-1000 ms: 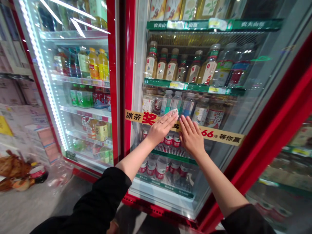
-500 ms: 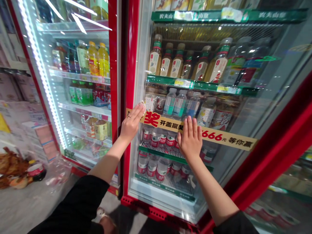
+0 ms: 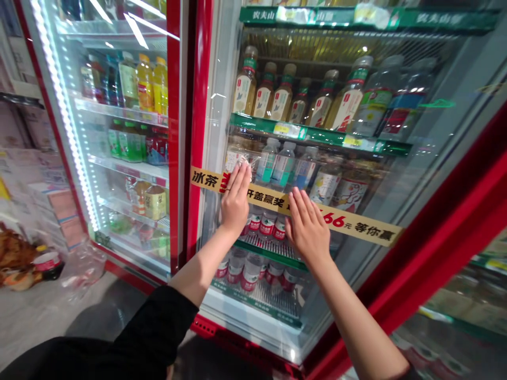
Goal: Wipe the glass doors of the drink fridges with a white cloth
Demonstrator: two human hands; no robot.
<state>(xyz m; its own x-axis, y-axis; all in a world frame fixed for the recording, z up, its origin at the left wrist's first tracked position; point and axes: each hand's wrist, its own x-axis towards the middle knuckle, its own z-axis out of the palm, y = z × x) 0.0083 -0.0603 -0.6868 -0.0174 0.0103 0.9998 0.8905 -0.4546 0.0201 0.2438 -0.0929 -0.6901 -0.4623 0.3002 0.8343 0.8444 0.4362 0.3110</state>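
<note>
A long yellow banner strip [image 3: 269,197] with black and red lettering runs across the glass door of a red-framed drinks fridge. My left hand [image 3: 235,203] lies flat over its left part, fingers stretched out and pressed close to the glass. By those fingertips shows a small whitish patch [image 3: 244,160]; whether it is a scrap of something or a reflection I cannot make out. To the right, my right hand [image 3: 309,224] rests with straight fingers on the strip, covering some of the red digits. Nothing is visible in that palm.
Bottles [image 3: 281,100] stand on green-edged shelves [image 3: 317,136] behind the glass. A second lit fridge [image 3: 172,132] is at the left. Pink boxes [image 3: 59,206] and a clear plastic bag [image 3: 84,266] sit on the floor beyond it. Another red-framed door [image 3: 435,237] slants at the right.
My left hand has slid right along the strip, uncovering characters at its left end and covering the large red one. My right hand stays on the strip. The view has shifted slightly.
</note>
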